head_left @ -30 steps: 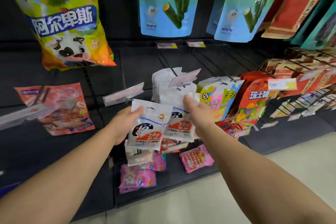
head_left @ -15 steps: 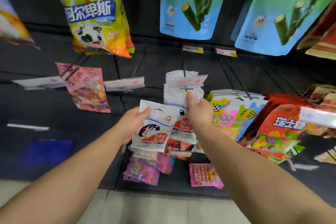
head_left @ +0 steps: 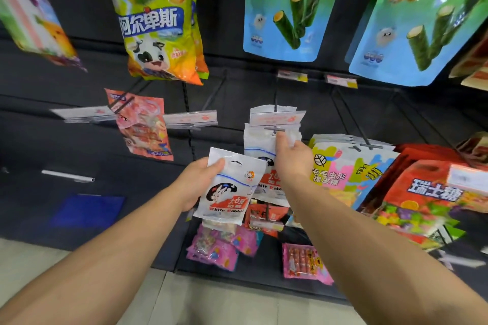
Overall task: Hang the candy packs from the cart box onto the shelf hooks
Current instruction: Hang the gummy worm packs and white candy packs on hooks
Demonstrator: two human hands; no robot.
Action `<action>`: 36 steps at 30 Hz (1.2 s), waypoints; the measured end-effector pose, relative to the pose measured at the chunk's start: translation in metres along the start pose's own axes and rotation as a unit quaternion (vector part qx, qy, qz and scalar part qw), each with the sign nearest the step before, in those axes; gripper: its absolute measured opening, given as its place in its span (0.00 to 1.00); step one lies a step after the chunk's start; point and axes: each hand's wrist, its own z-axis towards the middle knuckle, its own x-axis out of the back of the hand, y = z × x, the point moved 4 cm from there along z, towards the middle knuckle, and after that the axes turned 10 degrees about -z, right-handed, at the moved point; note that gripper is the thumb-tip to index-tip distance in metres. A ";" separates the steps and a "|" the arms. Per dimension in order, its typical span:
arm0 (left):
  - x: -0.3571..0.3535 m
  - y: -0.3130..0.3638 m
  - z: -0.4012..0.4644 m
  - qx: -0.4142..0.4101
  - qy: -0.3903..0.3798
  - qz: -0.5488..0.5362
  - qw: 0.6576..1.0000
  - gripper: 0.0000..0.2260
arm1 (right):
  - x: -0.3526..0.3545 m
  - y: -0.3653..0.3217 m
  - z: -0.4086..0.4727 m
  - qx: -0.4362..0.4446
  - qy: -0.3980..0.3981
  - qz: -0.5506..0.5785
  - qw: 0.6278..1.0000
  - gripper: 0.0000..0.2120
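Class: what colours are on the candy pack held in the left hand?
White pack, red-and-black rabbit logo, thin blue line; head view.

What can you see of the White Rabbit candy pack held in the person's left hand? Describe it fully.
The White Rabbit pack is a flat white glossy plastic pouch with crimped top edge, a hang slot, a thin blue curved line, a rabbit picture and red band with lettering. It tilts slightly, unhung, below the hook. The left hand grips its left edge, thumb on the front. It overlaps the hanging packs behind it.

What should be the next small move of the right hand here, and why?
Probably push the White Rabbit pack that the right hand pinches fully onto the hook: its top is at the hook's tip, and the left hand already holds another pack ready.
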 end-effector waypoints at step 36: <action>-0.078 0.028 0.041 -0.038 0.019 -0.033 0.999 0.14 | 0.007 0.013 -0.003 -0.034 -0.026 0.117 0.992 0.10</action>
